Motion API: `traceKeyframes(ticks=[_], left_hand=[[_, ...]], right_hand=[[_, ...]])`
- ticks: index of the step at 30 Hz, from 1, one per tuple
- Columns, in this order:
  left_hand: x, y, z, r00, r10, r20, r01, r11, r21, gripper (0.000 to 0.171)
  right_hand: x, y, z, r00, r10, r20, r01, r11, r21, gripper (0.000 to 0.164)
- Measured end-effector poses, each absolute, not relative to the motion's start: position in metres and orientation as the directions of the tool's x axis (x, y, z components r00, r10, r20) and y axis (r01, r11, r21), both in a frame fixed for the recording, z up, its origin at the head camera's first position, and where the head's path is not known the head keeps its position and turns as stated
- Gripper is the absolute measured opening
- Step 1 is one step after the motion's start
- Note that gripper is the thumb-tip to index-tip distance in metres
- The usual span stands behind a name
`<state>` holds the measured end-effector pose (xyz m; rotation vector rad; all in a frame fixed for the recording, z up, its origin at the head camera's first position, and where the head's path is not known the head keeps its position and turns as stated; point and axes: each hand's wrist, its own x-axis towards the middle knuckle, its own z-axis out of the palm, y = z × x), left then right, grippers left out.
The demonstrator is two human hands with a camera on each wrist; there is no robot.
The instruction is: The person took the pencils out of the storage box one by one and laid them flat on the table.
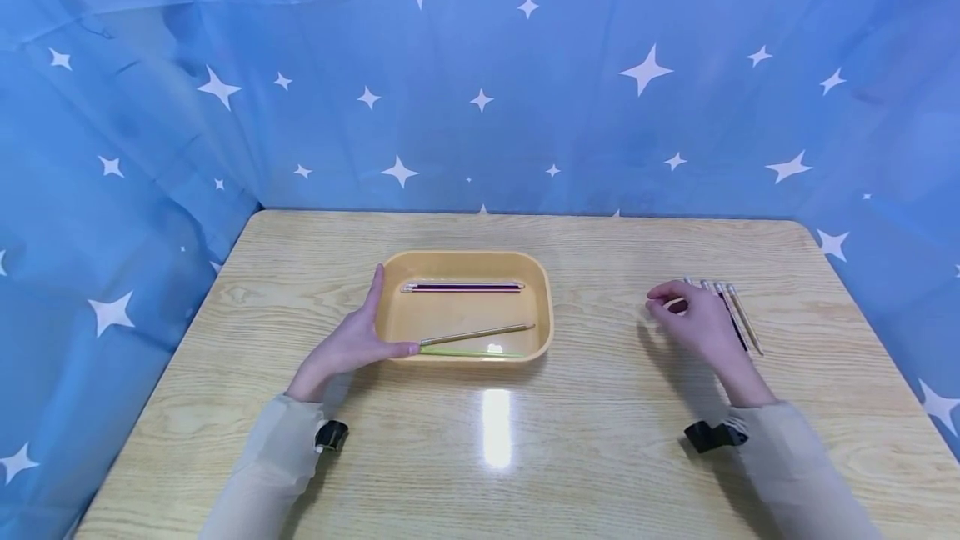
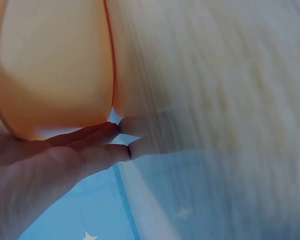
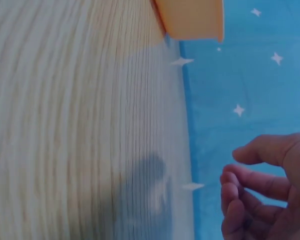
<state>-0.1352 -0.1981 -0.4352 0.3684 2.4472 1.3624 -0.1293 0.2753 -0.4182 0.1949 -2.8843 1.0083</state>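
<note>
A shallow tan-orange tray (image 1: 465, 307) stands on the table left of the middle. My left hand (image 1: 360, 340) spans its left end, thumb at the front corner and straight fingers along the outer wall, as the left wrist view also shows. Inside lie dark purple striped pencils (image 1: 462, 287) at the back, and a gold pencil (image 1: 480, 332) and a light green pencil (image 1: 472, 352) toward the front. My right hand (image 1: 697, 315) hovers above the table at the right, fingers loosely bent, a gap between thumb and forefinger, holding nothing.
Several pencils (image 1: 738, 311) lie side by side just right of the right hand, partly hidden by it. A wood-grain table (image 1: 585, 457) carries everything. Blue cloth (image 1: 570, 90) with white stars hangs behind and along the sides.
</note>
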Motion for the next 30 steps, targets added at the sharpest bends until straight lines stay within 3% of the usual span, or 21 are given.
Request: traceKeyframes(ticks=[17,30], left_hand=[[-0.134,-0.196,-0.433,-0.921,0.363,-0.143,0.049,0.471,0.881,0.13],[-0.134,-0.196,-0.435,-0.923,0.357,-0.141,0.043,0.462,0.886,0.129]], right_hand=[[-0.139,0.22,-0.41,-0.922,-0.328,0.203,-0.368,0.591,-0.717,0.012],[-0.15,0.164,-0.392,-0.779,-0.557,0.288,-0.564,0.421,-0.71,0.014]])
